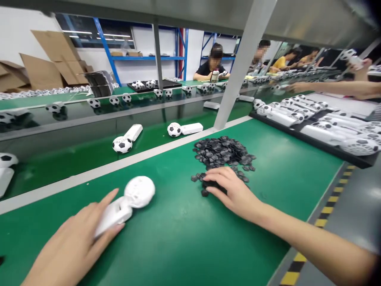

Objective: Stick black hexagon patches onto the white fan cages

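Head view: white unit (128,202) left of center, lower half of frame, above green tabletop (178,238); long axis diagonal, round head pointing upper right, handle toward lower left. All white, ball-shaped head with faint surface pattern, blocky handle with a recess near the neck; slightly blurred. Left hand (74,238) pinches handle between thumb and fingers. Right hand (233,190), fingers curled at lower edge of black pieces (222,151), center right; can't tell if it grips any.

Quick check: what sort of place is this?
Probably a factory assembly line: white units with soccer-ball heads lie along a green conveyor, small black pieces are heaped on the green worktop, and other people work nearby.
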### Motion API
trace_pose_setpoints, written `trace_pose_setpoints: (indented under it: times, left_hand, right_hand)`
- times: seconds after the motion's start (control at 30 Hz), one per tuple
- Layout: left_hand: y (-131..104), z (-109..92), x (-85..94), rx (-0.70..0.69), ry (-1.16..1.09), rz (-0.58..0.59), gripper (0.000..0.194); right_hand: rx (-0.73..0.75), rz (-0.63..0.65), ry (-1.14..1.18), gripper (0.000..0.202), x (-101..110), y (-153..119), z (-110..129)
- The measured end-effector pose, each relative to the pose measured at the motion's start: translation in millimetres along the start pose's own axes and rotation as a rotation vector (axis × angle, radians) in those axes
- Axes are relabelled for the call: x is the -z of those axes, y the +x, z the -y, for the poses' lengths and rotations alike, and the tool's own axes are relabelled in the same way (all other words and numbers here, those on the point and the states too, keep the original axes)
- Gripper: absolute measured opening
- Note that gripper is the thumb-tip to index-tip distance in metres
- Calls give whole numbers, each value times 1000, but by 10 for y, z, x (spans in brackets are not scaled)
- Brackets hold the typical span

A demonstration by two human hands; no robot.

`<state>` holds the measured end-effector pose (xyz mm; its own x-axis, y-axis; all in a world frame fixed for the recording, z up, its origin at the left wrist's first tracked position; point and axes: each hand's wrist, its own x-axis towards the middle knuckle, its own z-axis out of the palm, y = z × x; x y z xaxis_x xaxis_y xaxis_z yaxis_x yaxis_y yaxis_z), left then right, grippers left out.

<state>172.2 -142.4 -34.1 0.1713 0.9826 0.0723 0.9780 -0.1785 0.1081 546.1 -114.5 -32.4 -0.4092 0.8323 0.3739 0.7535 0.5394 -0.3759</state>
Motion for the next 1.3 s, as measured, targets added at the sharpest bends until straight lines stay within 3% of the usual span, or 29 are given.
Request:
trace_pose_setpoints:
  times: [0.13,0.3,0.43,0.63,0.73,0.83,0.93,1.07,1.17,1.3]
  left_hand:
    - [105,-464,158,-150,70,76,61]
    - [330,-786,258,-210,-105,211,70]
    - [341,-958,193,-192,-126,130,70]
    - [441,-1197,156,-45,-134,91,69]
    - [548,-1239,152,-60,-176,103,74]
    - [592,-1186,147,-137,-247,148,80]
    - [584,-1119,139,-164,-309,165,76]
    - [565,-1119,120,-164,-334,146,81]
    - [561,-1156,107,-164,-356,105,71]
    - [562,-1177,100,-157,-383,70,56]
  right_hand:
    - [73,104,-44,16,98,245,4]
    - [190,217,-164,17,6,392,39]
    - [245,239,-273,19,-124,414,24]
    - [291,230,-482,20,-221,527,-53]
    - [187,200,-318,14,-171,564,-13]
    - [67,167,33,8,-72,529,150]
    - [109,155,244,6,-31,462,373]
    - [242,92,198,5,-144,435,546]
    - [306,46,130,4,-230,473,571]
    - [251,128,205,10,-229,529,578]
